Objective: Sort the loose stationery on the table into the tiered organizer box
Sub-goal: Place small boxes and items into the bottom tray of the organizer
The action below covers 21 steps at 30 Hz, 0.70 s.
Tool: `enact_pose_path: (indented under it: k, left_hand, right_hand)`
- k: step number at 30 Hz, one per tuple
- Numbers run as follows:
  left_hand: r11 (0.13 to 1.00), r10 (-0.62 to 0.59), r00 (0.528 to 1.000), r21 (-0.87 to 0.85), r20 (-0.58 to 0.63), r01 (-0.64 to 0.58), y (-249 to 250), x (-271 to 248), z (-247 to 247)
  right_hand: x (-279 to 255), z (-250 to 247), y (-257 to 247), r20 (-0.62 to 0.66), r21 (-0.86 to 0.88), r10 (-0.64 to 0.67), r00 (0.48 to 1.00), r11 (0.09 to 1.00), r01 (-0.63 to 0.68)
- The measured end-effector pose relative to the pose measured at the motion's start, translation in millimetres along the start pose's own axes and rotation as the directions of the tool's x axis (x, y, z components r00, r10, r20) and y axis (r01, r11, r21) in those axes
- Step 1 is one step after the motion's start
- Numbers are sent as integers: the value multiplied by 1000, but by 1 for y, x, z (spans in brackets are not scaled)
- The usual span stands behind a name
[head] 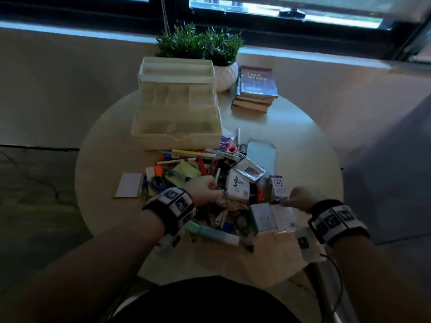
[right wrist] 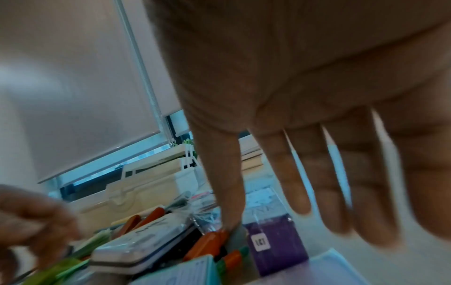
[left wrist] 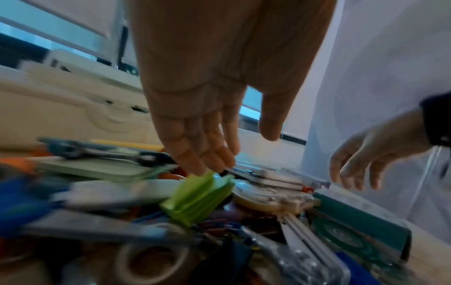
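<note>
Stationery pile beneath both hands — organizer box beyond

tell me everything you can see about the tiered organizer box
The tiered organizer box is cream, translucent-looking plastic, standing open on the round table with its trays stepped back in tiers. The middle tier shows dividers; all tiers look empty. It sits behind the stationery pile, in front of the plants. Neither hand touches it.

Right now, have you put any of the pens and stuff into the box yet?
Not yet, it seems. The tiered organizer box stands open and its trays look bare. Both hands are open over the pile of stationery: the left hand has fingertips by a green pad, the right hand reaches by a purple box. Nearly everything is left.
</note>
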<state>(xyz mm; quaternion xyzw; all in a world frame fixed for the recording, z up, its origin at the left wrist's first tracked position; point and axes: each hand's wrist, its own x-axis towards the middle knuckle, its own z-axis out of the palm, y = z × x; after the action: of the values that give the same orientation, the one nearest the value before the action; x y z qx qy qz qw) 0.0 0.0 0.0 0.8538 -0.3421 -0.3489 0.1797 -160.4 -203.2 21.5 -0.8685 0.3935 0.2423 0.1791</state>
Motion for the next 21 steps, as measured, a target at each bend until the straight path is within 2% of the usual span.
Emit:
enact_pose_path:
  k: [2,3,4,6,8,10,15,18,21]
  left_hand:
    - [999,-31,998,37,-50,32,17,18,9]
    - [998,-36,998,58,-60,40,25,27,14]
    - [995,-43,997,89,-70,50,34,32,20]
    - [987,-81,993,132,-87,92,42,44,33]
    - [983,-129,986,119,-104,141,46,52,43]
    - [982,-155,979,88,-132,167,50,56,45]
    - [992,-127,981,-36,-149,123,48,58,25]
    - [994,-104,985,-44,-136,99,37,51,5]
    - [976,-87,984,-210,-155,53,19,33,-16]
  right_hand:
    - [-1,8,-6,174,89,-4,985,996,-12]
    - [-3,15,-11,210,122,-48,976,992,23]
    - [-2,25,-15,210,126,-102,972,989,77]
    - [1,45,-22,132,48,-194,972,981,189]
    - [8,61,-23,68,-50,-172,983,983,175]
    - [8,66,-23,14,-49,-131,991,990,131]
    - [3,56,-17,62,252,-110,992,964,91]
    - [-5,38,-14,25,365,-175,984,918,154]
    - [-16,18,-19,21,435,-267,964,870,231]
